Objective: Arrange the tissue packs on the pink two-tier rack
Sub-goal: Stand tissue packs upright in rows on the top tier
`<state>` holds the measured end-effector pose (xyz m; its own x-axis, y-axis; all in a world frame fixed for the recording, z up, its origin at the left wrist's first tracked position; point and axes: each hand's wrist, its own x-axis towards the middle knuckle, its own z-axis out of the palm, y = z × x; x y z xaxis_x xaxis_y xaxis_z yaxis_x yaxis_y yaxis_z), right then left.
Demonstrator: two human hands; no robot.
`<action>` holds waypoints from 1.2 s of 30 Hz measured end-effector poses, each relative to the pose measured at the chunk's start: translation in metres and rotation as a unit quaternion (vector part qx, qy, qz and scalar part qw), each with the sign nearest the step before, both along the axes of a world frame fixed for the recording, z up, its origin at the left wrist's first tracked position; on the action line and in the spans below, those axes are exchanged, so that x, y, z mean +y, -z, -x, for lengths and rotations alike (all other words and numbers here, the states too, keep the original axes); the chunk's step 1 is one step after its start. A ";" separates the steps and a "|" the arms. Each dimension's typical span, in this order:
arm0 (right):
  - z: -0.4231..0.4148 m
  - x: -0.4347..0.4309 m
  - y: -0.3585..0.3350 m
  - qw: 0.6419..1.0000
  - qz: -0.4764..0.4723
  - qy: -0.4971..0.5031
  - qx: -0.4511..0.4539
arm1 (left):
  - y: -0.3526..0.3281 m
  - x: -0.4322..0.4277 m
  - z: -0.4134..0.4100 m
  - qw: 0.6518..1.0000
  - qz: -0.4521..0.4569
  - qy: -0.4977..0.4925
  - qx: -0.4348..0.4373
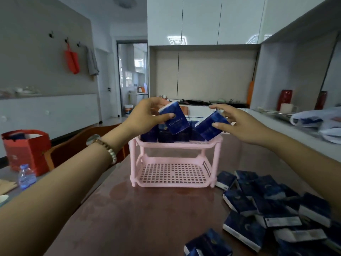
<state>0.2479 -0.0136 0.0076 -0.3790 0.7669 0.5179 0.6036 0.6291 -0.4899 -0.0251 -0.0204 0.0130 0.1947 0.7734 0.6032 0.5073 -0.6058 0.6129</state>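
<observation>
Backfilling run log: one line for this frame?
left hand: holds dark blue tissue pack | right hand: holds second blue pack | pink plastic two-tier rack: upper tier stocked, lower empty

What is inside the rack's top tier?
Blue packs stand in the top tier; the left hand grips another pack above them, the right hand a tilted pack. Their count and the tier's floor are hidden.

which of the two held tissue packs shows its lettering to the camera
The dark blue tissue pack in the left hand: pale lettering runs across its front. The tilted pack in the right hand shows none.
</observation>
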 end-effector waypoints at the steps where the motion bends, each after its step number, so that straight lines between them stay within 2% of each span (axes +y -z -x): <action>1: -0.001 0.005 -0.003 1.000 -0.018 0.009 -0.024 | -0.003 0.005 -0.004 1.000 -0.012 -0.005 0.013; 11: -0.002 0.053 -0.013 0.996 -0.074 0.015 -0.043 | -0.007 0.052 -0.030 0.996 -0.061 -0.028 0.061; 16: -0.002 0.065 -0.006 0.995 -0.061 0.028 -0.070 | 0.007 0.067 -0.033 0.991 -0.065 -0.035 0.110; 26: 0.012 0.077 0.003 0.997 -0.032 0.015 -0.062 | 0.026 0.087 -0.026 0.983 -0.084 -0.070 0.148; 36: 0.020 0.094 0.011 0.994 -0.022 0.027 -0.103 | 0.032 0.087 -0.028 0.972 -0.067 -0.110 0.198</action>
<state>0.2281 0.0807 -0.0034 -0.4401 0.7676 0.4659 0.7218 0.6111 -0.3250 0.0029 0.0671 -0.0194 0.2713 0.7417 0.6135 0.8127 -0.5180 0.2668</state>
